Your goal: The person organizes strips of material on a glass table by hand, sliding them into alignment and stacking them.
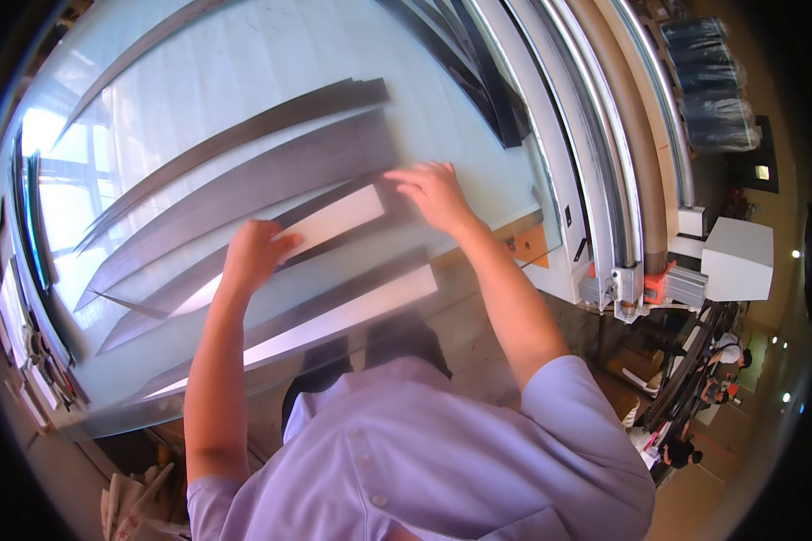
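Observation:
A long white strip [345, 217] lies over a dark grey strip of sheet material [329, 199] on a pale glossy table. My left hand [251, 257] is closed around the middle of the white strip, its thumb resting on the white surface. At the strips' right end, my right hand [433, 195] has its fingers stretched out and spread, the fingertips close to the dark strip's corner. Nearer to me lies a second white strip [352, 307] on another dark strip [392, 273]. Beyond my hands, a wide grey strip [271, 180] and a narrower one [244, 135] lie side by side.
The pale table [451, 117] reaches up to a long machine with metal rails [595, 117] on the right. Black strips [478, 81] lie at the far side. Wrapped dark rolls [713, 90] and a white box [738, 259] stand farther right. People [681, 451] work in the distance.

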A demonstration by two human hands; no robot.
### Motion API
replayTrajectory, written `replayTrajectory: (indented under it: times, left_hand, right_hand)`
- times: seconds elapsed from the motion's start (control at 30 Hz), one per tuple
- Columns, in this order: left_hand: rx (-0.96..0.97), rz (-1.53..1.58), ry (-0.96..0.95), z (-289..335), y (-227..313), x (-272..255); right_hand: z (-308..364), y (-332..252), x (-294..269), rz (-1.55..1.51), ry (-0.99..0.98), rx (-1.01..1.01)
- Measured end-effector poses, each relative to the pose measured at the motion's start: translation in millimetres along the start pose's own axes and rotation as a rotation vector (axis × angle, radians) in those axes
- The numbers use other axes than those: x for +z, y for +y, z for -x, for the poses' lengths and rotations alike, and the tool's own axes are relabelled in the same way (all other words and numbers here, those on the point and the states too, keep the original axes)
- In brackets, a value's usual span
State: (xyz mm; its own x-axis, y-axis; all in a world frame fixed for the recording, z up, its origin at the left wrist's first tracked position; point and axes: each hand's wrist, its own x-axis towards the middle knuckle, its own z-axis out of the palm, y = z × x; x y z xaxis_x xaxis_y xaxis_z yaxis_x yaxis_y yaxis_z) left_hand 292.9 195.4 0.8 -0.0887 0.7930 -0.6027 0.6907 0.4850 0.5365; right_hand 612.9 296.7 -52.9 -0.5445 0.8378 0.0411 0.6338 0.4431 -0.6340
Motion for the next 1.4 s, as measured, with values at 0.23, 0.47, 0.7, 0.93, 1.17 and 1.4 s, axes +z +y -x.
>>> replayTrajectory:
  times: [0.23,0.47,0.7,0.93,1.17,1.4]
  left_hand:
    - [-0.078,-0.021,-0.091,-28,27,27]
    - [-0.074,0.008,-0.127,-35,26,28]
    - [-0.071,-0.011,-0.128,-38,24,31]
    - [-0.096,-0.064,-0.118,-31,34,27]
    - [-0.105,-0.074,-0.112,-30,33,29]
    - [0.148,-0.384,0.220,-3,-4,26]
  right_hand:
    - [-3,0,1,-0.087,-0.030,0.065]
    - [-3,7,4,-0.126,-0.063,0.104]
    - [-4,3,1,-0.138,-0.068,0.106]
    - [-4,6,3,-0.153,-0.054,0.117]
    - [1,5,10,-0.005,0.000,0.032]
    - [3,1,12,0.039,0.072,-0.018]
